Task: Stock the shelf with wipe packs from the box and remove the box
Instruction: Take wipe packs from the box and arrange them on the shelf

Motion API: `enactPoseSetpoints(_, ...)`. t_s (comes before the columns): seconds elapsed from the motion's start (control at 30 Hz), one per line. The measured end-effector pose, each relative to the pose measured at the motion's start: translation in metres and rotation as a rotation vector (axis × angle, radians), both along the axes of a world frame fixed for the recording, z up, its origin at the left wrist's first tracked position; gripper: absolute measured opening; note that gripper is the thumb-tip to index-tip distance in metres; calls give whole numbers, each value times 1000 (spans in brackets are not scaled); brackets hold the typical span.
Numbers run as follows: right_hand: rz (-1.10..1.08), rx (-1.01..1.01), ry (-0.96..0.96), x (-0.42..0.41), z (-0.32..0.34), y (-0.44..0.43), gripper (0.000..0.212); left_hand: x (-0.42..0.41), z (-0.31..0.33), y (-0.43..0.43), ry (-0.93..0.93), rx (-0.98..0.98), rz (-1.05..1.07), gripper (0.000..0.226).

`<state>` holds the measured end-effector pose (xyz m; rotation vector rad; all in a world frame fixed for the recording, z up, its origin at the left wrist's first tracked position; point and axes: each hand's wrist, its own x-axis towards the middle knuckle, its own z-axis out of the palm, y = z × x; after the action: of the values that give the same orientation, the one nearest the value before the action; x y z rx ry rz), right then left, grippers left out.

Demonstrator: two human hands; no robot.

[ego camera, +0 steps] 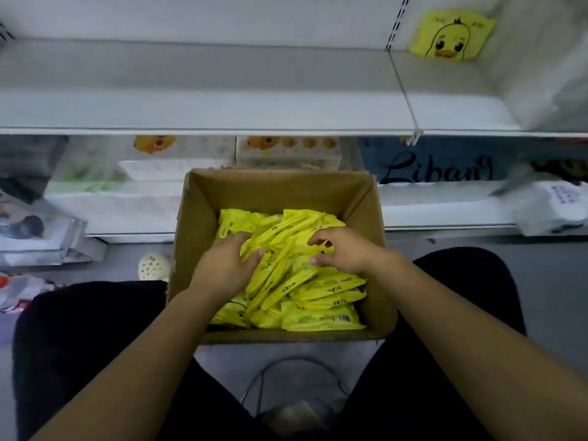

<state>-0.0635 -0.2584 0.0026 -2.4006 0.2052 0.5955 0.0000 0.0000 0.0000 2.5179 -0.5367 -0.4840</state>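
Gathering a neat bunch should work best: with the left hand (227, 262) and right hand (342, 249) both curled around yellow wipe packs (302, 281) lying loose in the box (273, 183) between the knees, square them together before lifting to the shelf (222, 103) above.

Person, one entry per part
1. left forearm (136, 370): bare along its whole visible length, uncovered to the wrist
2. right forearm (461, 332): likewise bare to the wrist
3. left grip (226, 265): bare, thumbnail showing
4. right grip (340, 249): bare, thumbnail showing
5. left leg (79, 345): covered in plain black fabric, rounded at the knee, too dark to tell seams or folds
6. right leg (477, 281): same plain black fabric, rounded at the knee; kind of garment cannot be told
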Motion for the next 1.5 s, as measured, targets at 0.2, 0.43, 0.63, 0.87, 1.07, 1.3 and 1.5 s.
enactPoseSetpoints(0.2,9,9,140,-15,-40,8,45,-33,-25,9,123,-47,74,46)
enactPoseSetpoints(0.43,-88,57,4,-18,-55,9,23,-50,-34,7,263,-128,164,37)
enactPoseSetpoints(0.63,-134,159,-103,-22,-51,15,11,-54,-30,6,262,-130,113,46)
enactPoseSetpoints(0.87,-295,339,-252,-28,-9,12,10,-56,-13,0,344,-261,173,52)
enactPoseSetpoints(1.07,-474,472,-199,-33,-10,12,14,-49,-9,-1,481,-441,444,58)
enactPoseSetpoints(1.3,-171,182,172,-50,-37,-7,48,-48,-13,21,494,-588,657,78)
enactPoseSetpoints(1.5,-103,36,192,-48,-44,-4,37,-48,-11,19,449,-644,718,16)
